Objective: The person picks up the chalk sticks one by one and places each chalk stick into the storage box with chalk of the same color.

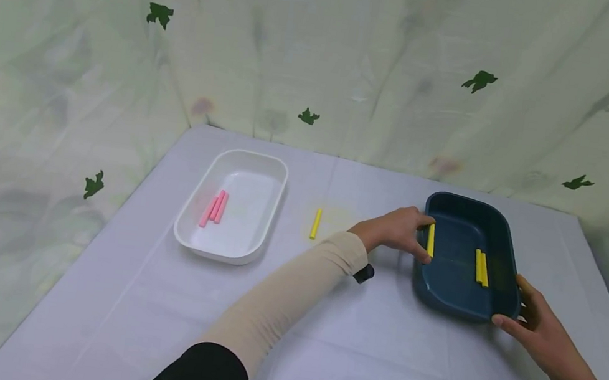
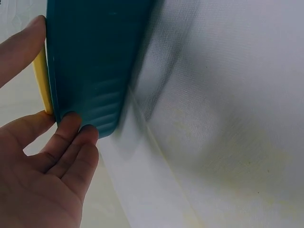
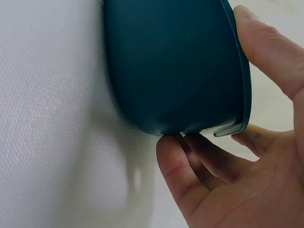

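My left hand (image 1: 397, 229) is at the left rim of a dark blue tray (image 1: 447, 294). Its thumb and index finger pinch a yellow chalk stick (image 1: 431, 240) by the two ends, along that rim. In the left wrist view, the other fingers (image 2: 78, 156) lie against the tray's outer wall (image 2: 95, 61). My right hand (image 1: 544, 333) grips the tray's front right corner; in the right wrist view, its thumb (image 3: 266, 42) is on the rim and the fingertips touch the side. Two more yellow chalk sticks (image 1: 481, 268) lie side by side inside the tray.
At the left stands a white tray (image 1: 219, 249) with several pink chalk sticks (image 1: 214, 208) in it. Another yellow chalk stick (image 1: 315, 224) lies on the white-covered table (image 1: 375, 361) between the trays. Patterned curtains (image 1: 354, 51) hang behind the table and along its left side.
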### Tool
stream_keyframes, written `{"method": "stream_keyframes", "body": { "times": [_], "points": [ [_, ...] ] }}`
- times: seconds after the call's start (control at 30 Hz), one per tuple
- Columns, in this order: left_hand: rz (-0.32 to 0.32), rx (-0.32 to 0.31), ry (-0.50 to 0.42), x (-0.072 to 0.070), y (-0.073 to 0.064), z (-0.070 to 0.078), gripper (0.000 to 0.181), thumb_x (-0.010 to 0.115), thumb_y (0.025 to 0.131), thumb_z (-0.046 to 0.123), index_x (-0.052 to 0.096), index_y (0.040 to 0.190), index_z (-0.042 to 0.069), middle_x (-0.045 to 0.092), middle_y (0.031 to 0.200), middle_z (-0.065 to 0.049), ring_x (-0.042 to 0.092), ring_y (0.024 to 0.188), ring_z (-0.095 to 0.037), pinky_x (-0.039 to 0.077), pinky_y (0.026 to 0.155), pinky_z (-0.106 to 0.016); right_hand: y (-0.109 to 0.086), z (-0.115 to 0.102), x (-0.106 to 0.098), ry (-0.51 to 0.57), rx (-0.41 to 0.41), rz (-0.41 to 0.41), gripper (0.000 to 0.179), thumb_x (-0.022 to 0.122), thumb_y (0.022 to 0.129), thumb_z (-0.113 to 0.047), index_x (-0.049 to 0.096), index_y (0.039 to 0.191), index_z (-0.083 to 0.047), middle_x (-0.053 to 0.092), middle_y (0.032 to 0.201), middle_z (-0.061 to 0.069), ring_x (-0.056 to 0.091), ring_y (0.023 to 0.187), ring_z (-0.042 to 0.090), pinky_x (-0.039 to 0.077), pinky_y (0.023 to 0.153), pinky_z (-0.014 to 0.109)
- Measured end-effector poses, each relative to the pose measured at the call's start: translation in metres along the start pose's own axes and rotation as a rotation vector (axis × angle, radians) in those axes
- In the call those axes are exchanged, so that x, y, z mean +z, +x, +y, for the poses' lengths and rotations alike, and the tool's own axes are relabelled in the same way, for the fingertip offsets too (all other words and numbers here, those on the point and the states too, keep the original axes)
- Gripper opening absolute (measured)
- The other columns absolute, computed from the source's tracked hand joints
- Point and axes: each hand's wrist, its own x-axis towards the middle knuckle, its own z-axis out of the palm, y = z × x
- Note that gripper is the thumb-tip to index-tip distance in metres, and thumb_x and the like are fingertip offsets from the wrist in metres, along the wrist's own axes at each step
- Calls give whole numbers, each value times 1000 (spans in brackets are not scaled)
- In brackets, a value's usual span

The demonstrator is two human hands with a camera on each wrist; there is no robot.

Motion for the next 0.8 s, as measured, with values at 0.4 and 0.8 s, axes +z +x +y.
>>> {"method": "stream_keyframes", "body": {
  "times": [0.4, 0.8],
  "points": [
    [-27, -15, 22, -1, 3, 2, 86, 70, 73, 49, 31, 143, 18, 46, 130, 1, 46, 109, -6, 42, 89, -16, 0, 2, 1, 12, 16, 10, 97, 60, 87, -36, -16, 146, -20, 5, 149, 32, 28, 122, 58, 52, 79, 39],
    [-35, 14, 22, -1, 5, 1, 87, 70, 74, 47, 30, 144, 14, 45, 136, -1, 45, 118, -8, 40, 96, -18, 1, 5, 0, 26, 6, 3, 97, 59, 87, -36, -16, 146, -18, 3, 149, 33, 26, 123, 59, 41, 86, 63]
  ]
}}
